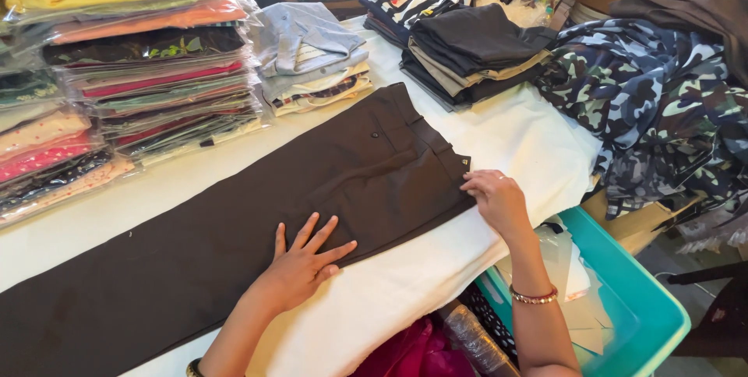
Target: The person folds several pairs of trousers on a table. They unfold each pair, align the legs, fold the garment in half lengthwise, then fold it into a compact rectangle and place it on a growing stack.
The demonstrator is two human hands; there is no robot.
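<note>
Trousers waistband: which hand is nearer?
Right. The right hand touches the waistband corner of the dark trousers; the left hand lies flat on the leg, well away from it.

Trousers flat on table; packaged stacks behind.

arms bare, no sleeves | R wrist: beaded bangle | L wrist: dark bangle

Both hands, left hand flat and right hand at the waistband, press dark brown trousers on a white-covered table.
</note>
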